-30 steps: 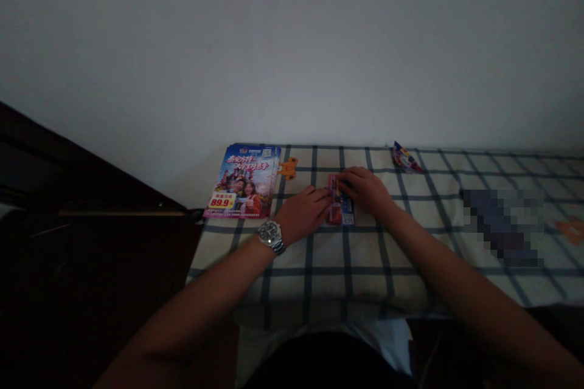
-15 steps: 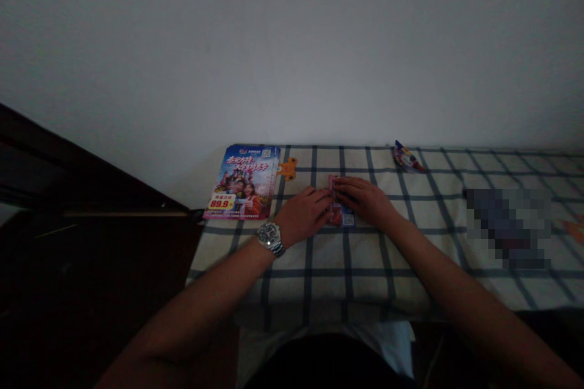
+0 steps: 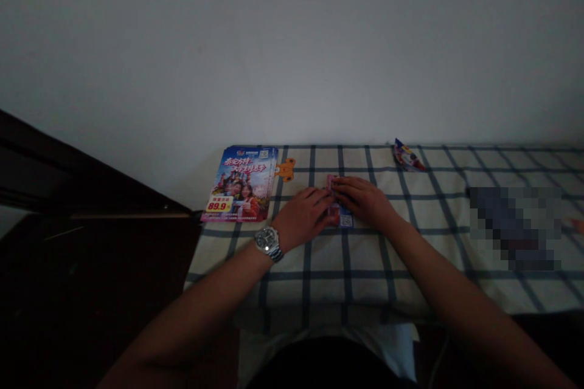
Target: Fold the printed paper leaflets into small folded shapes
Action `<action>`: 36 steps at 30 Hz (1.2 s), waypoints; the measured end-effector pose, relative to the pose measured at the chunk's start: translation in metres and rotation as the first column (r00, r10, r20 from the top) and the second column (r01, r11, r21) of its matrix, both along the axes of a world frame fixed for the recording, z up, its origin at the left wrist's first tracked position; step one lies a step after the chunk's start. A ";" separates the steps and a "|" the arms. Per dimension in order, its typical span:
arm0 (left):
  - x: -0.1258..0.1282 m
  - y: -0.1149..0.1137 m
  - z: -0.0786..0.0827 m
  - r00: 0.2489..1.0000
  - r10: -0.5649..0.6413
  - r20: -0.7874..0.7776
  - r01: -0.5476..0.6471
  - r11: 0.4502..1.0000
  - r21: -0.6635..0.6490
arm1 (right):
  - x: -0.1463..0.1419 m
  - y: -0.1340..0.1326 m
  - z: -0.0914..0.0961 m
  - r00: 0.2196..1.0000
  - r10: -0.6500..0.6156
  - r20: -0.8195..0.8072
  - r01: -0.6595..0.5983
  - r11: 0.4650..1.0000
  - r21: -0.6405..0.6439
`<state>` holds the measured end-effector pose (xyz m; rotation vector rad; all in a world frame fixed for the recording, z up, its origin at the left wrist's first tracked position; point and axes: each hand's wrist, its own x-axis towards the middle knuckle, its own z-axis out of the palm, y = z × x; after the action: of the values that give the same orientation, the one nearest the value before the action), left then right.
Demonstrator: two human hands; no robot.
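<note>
In the head view, bringing the right hand (image 3: pixel 365 200) slightly lower and flatter over the folded leaflet (image 3: pixel 340 217) than a second ago, while keeping the left hand (image 3: pixel 303 213) almost unmoved: apparently pressing the fold rather than turning the paper. Lying on the checked cloth (image 3: pixel 326 262) between both hands' fingers, partly under them, showing a lower end. Bending fingers loosely over it; not revealing whether pinching or only pressing.
</note>
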<state>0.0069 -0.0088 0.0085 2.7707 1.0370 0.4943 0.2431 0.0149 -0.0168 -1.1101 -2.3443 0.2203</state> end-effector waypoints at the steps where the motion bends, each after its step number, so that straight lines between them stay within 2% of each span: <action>1: 0.000 0.000 0.000 1.000 0.009 -0.003 -0.009 1.000 0.000 | 0.000 0.000 0.000 1.000 -0.001 0.001 0.001 1.000 0.003; 7: -0.003 0.002 -0.002 0.999 0.053 -0.001 -0.053 0.999 0.005 | 0.003 -0.001 0.004 1.000 -0.013 0.024 0.012 0.999 0.046; 15: -0.010 0.007 -0.001 0.985 0.170 0.007 -0.170 0.985 0.024 | 0.006 -0.004 0.004 0.999 -0.017 0.037 0.014 0.996 0.091; 27: -0.015 0.015 -0.008 0.989 0.144 0.026 -0.144 0.989 -0.013 | 0.004 -0.008 0.002 0.998 -0.029 0.053 0.025 0.996 0.085; 36: -0.017 0.017 -0.005 0.993 0.119 0.022 -0.119 0.993 -0.004 | 0.006 -0.006 0.002 0.998 0.041 0.053 -0.045 0.996 0.076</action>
<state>-0.0105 0.0083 0.0039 2.7059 1.2019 0.5369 0.2493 0.0089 -0.0150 -1.0408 -2.4027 0.1168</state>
